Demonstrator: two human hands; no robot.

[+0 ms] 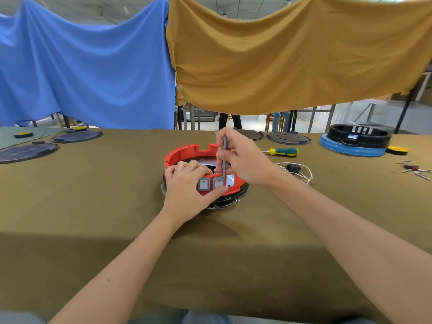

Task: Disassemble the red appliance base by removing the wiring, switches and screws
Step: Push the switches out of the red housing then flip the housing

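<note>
The red appliance base (184, 153) sits in the middle of the table on a black ring. Two grey rocker switches (203, 184) are set in its near wall. My left hand (187, 190) grips that near wall, fingers curled over the rim and thumb pressed under the right switch. My right hand (240, 155) holds a thin grey screwdriver (224, 157) upright, its tip down inside the base just behind the right switch. A bundle of white wires with a black socket (295, 170) lies on the table to the right of the base.
A green and yellow screwdriver (284, 151) lies behind my right hand. Black round plates (288, 138) lie along the far edge and at the far left. A black base on a blue ring (355, 140) stands far right, near small loose parts (415, 169). Blue and tan cloths hang behind.
</note>
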